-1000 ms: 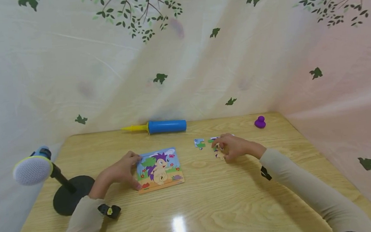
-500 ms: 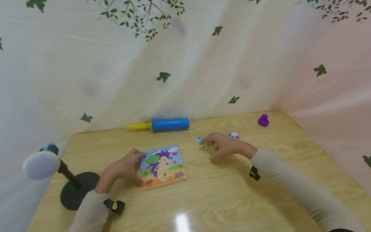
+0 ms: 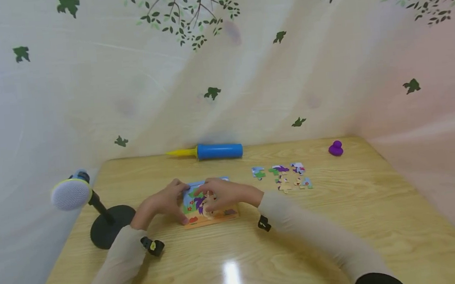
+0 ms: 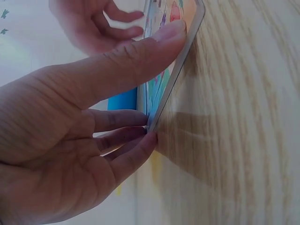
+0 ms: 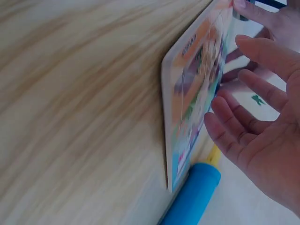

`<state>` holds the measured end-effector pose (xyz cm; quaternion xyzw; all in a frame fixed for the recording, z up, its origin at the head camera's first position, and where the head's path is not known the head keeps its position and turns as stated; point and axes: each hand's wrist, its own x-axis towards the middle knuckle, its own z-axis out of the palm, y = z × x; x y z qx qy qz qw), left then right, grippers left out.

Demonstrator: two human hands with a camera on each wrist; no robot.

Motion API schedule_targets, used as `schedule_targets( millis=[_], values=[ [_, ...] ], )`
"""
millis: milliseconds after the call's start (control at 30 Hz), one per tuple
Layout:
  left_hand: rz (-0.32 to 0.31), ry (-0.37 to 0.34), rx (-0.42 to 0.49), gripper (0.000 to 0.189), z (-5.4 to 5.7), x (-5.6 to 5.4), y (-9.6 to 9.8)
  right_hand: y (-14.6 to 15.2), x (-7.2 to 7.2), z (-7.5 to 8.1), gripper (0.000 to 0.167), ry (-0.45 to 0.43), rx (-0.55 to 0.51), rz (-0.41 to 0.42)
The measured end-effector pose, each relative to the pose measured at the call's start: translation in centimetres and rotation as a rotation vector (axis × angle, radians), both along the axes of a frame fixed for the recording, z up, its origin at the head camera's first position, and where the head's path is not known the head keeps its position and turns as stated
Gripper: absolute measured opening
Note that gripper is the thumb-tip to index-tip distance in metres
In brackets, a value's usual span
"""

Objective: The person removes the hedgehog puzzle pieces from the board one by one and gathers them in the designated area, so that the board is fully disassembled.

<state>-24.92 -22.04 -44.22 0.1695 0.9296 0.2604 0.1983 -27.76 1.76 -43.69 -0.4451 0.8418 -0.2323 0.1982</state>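
Observation:
A puzzle board [image 3: 214, 219] with a purple-haired hedgehog picture lies on the wooden table. My left hand [image 3: 167, 202] grips its left side, the thumb [image 4: 171, 32] pressing a near corner and the fingers [image 4: 133, 152] at the far edge. Over the board hovers my right hand [image 3: 229, 192], its fingers [image 5: 229, 115] loosely bent and apart, with nothing seen between them in the right wrist view. It covers part of the picture. To the right of the board lie several loose jigsaw pieces [image 3: 284, 184], including a blue-and-green jigsaw piece [image 3: 257, 170].
A blue hand pump [image 3: 220, 150] with a yellow nozzle lies along the table's back edge. On the left stands a microphone-shaped object [image 3: 71, 194] on a round black base [image 3: 111, 229]. A small purple knob-shaped object [image 3: 335, 148] sits at the back right.
My right hand has travelled left from the loose pieces to above the board, uncovering those pieces. My left hand keeps its hold on the board. The head view has shifted a little.

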Motion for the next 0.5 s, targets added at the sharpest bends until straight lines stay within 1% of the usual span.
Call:
schedule_targets(
  millis=[133,267,367,500],
  values=[
    [-0.016,0.0,0.001,0.104,0.0,0.0,0.2,-1.4,0.2,-0.3,0.055,-0.015,0.039,-0.033],
    [-0.055,0.026,0.001,0.105,0.1,0.1,0.2,-2.0,0.0,-0.8,0.053,0.03,0.06,-0.015],
    [-0.071,0.05,-0.006,0.106,0.3,0.1,0.1,-2.3,-0.4,-1.0,0.052,0.037,0.055,-0.004],
    [-0.07,0.053,-0.018,0.105,0.5,0.3,0.2,-2.3,-0.7,-1.0,0.052,0.0,0.04,-0.007]
  ],
)
